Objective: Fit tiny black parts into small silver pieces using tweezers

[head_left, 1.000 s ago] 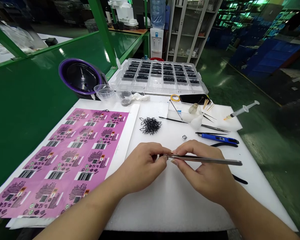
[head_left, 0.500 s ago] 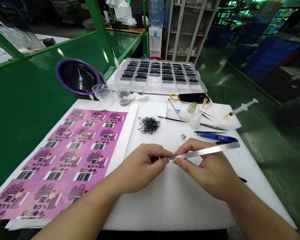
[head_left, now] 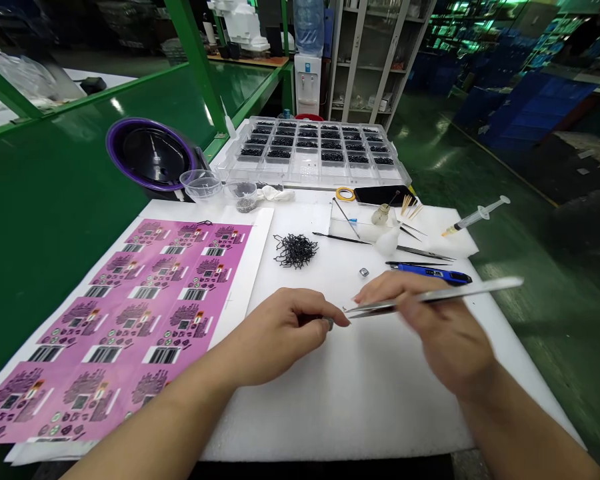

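Between its thumb and index finger, my left hand (head_left: 280,337) pinches a small greyish piece (head_left: 329,323), mostly hidden by the fingertips. My right hand (head_left: 440,327) holds silver tweezers (head_left: 430,295), whose tips point left, close to my left index fingertip. A tiny dark speck shows near the tweezer tips. Beyond my hands lies a heap of short black wavy pieces (head_left: 297,251) on the white foam board (head_left: 350,413). A small shiny square piece (head_left: 364,272) sits alone just beyond my right hand.
Pink printed sheets (head_left: 145,293) cover the left side. Behind stand a compartment tray (head_left: 307,175), clear cups (head_left: 201,183) and a black-purple bin (head_left: 153,157). At right lie a blue cutter (head_left: 433,272), a syringe (head_left: 475,217), a phone (head_left: 385,195) and yellow tape (head_left: 345,194).
My right hand has shifted its grip on the tweezers, which now show parted tips and a raised rear end. The tips have drawn slightly away from my left fingers. My left hand keeps its pinch.
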A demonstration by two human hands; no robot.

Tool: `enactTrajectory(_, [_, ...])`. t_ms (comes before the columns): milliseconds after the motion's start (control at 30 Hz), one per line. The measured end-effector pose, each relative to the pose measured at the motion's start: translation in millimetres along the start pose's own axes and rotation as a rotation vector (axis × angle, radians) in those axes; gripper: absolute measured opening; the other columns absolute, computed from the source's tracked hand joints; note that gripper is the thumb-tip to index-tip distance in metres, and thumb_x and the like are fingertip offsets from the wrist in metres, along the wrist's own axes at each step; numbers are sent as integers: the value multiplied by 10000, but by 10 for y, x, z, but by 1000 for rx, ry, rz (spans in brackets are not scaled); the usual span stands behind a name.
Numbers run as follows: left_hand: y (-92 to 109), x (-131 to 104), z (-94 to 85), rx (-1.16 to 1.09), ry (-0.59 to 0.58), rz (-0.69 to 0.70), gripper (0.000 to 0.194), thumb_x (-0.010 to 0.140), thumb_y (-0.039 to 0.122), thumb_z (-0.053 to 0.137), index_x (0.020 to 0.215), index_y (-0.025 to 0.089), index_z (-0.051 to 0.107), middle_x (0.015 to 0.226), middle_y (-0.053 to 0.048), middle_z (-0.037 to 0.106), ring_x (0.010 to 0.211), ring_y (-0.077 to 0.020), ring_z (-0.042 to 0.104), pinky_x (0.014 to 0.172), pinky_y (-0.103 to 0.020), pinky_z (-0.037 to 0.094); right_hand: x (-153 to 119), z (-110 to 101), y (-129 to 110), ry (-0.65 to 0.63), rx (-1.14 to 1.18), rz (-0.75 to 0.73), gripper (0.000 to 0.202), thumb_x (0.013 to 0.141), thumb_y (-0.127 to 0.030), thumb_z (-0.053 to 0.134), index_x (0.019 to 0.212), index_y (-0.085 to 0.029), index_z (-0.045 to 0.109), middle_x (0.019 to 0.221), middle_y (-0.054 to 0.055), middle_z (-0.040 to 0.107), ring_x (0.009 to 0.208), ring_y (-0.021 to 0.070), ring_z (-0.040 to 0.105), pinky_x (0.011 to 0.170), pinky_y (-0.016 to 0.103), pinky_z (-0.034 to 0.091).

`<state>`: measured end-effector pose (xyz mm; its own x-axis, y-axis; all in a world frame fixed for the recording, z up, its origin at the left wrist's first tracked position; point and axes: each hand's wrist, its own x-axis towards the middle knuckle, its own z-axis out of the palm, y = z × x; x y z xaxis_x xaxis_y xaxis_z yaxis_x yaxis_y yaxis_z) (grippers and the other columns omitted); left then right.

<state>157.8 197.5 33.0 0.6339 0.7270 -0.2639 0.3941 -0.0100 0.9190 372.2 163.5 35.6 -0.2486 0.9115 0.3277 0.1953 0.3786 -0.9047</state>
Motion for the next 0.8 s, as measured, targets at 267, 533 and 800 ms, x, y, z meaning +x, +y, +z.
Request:
enactTrajectory(267, [62,-34,-31,-8,62,-141,284,875,356,514,1034,245,721,900,-41,655,819,-184,570,696,-286,431,17,-614,225,397,-668,148,321,725,-61,446,767,-244,707,840,20,670,713,207,606,595,335,452])
enactTrajectory(533, [100,-37,-47,20,47,-154,333,879,391,516,1121,235,685,1015,-57,666,921,-216,593,757,-311,448,87,-406,326,126,-891,167,221,816,-150,556,924,-221,735,949,27,708,801,214,658,677,334,504])
enactTrajectory(800, [-15,-28,-33,97,73,-83,334,889,385,508,1163,266,656,962,-27,652,798,-165,548,708,-285,427,229,7,488,-2,-892,130,169,848,-142,586,915,-201,729,903,64,712,827,232,657,735,361,498])
